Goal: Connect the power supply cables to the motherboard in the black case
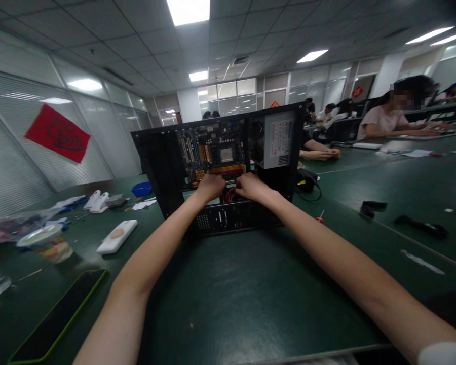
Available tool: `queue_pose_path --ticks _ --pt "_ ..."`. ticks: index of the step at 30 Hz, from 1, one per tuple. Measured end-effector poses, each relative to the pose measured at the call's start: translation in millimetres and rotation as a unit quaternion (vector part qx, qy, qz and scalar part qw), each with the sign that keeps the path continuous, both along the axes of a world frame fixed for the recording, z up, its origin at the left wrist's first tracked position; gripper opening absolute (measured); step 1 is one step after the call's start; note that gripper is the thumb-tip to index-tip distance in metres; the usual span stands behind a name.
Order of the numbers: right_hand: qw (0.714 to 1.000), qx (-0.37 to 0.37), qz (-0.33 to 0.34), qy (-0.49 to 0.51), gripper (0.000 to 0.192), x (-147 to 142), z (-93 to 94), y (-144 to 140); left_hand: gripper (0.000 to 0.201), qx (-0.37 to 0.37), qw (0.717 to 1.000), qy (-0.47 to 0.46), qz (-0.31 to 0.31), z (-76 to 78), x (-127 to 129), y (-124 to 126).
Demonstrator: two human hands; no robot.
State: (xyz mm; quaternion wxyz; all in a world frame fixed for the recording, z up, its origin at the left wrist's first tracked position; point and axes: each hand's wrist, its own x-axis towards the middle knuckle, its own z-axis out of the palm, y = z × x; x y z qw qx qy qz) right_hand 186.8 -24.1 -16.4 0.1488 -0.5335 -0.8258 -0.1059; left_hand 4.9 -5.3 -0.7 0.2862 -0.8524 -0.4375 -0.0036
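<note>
An open PC case (163, 167) stood on the desk (251, 294), holding a motherboard (213, 149) and a power supply (277, 139). Both the left hand (211, 186) and the right hand (252, 186) were curled inside its lower part, fingers closed around red cables (230, 193) between them.

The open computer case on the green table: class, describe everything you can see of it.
The computer case is black metal, side panel off, standing on the green table. Inside are a motherboard with coloured slots, a grey power supply and red cables. The left hand and right hand reach inside, at the cables.
</note>
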Motion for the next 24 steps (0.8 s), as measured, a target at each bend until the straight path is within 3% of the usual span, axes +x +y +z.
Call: queue_pose_path --ticks 9,18,24 --pt "0.999 0.022 0.027 -0.007 0.022 3.9 -3.8 6.4 0.03 -0.002 0.998 -0.058 -0.001 -3.0 0.5 11.7" --pt "0.988 0.036 0.141 -0.055 0.023 -1.2 10.6 29.5 0.032 -0.02 0.997 -0.071 0.024 1.0 -1.4 6.5" --pt "0.987 0.058 0.103 -0.113 0.027 -2.7 6.9 27.7 0.033 -0.021 0.997 -0.069 0.025 2.1 -2.5 4.6"
